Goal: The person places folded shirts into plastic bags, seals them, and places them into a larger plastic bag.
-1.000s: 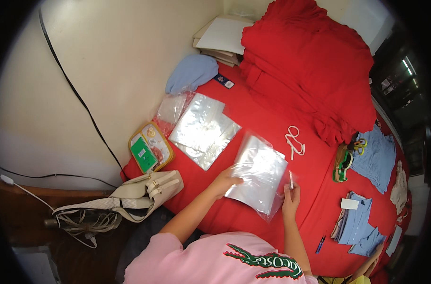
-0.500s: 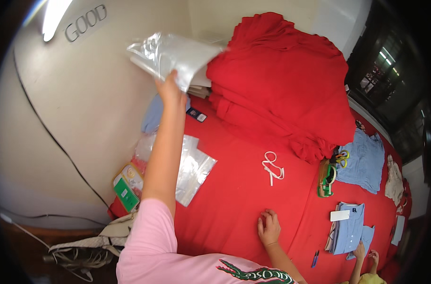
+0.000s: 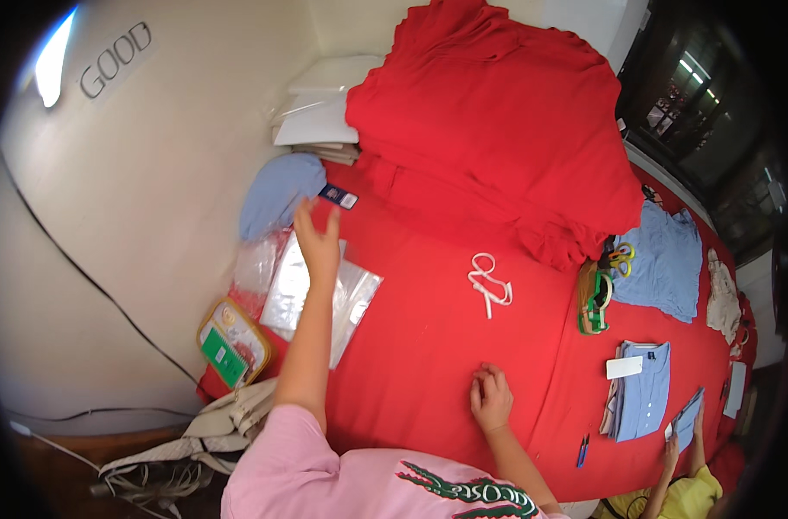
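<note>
My left hand (image 3: 317,242) is in the air over the left side of the red-covered table, thumb and fingers apart, holding nothing. Just beyond its fingers lie a rounded light-blue cloth bundle (image 3: 277,195) and a dark tag (image 3: 339,197). Below the hand, flat clear plastic bags (image 3: 355,292) are spread on the red cloth, partly hidden by my forearm. At the back left, a pile of clear bags and white sheets (image 3: 318,119) rests against the wall. My right hand (image 3: 493,400) lies on the red cloth with loosely bent fingers, nothing in it. A looped white tape (image 3: 491,285) lies beyond it.
A large heap of red cloth (image 3: 498,130) fills the back. On the right are a green tape dispenser (image 3: 595,301), yellow scissors (image 3: 621,259), folded blue shirts (image 3: 643,402) and blue snips (image 3: 582,451). A co-worker's hands (image 3: 684,445) hold a blue piece. A green notebook (image 3: 224,356) sits left.
My left hand has let go of a clear plastic bag at the back-left pile and drawn back nearer. My right hand stays on the cloth. The co-worker has lifted a blue piece.
</note>
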A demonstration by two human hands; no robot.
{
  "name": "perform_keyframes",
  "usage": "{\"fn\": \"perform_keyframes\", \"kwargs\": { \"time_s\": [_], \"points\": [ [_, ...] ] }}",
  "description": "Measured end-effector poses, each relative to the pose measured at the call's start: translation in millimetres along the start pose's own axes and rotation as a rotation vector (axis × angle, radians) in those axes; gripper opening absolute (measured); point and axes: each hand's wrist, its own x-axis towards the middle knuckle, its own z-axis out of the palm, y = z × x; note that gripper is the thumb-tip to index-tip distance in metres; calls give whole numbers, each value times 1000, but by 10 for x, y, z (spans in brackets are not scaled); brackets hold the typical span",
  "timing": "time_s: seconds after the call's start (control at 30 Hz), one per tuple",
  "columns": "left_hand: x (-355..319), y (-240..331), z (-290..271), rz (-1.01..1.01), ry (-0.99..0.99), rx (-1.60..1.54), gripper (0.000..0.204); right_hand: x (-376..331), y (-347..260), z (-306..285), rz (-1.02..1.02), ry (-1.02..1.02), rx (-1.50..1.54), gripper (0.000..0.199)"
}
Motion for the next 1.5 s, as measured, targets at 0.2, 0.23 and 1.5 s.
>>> {"fn": "perform_keyframes", "kwargs": {
  "time_s": [0.2, 0.23, 1.5],
  "points": [
    [-1769, 83, -1035, 39, -317, 439, 72, -14, -2, 17, -25, -14, -16, 13],
    [-1890, 147, -1130, 7, -459, 503, 82, -19, 17, 11, -21, -24, -21, 13],
    [-2752, 1103, -144, 215, -1137, -119, 82, -210, 710, -739, 704, -49, 459, 45]
  ]
}}
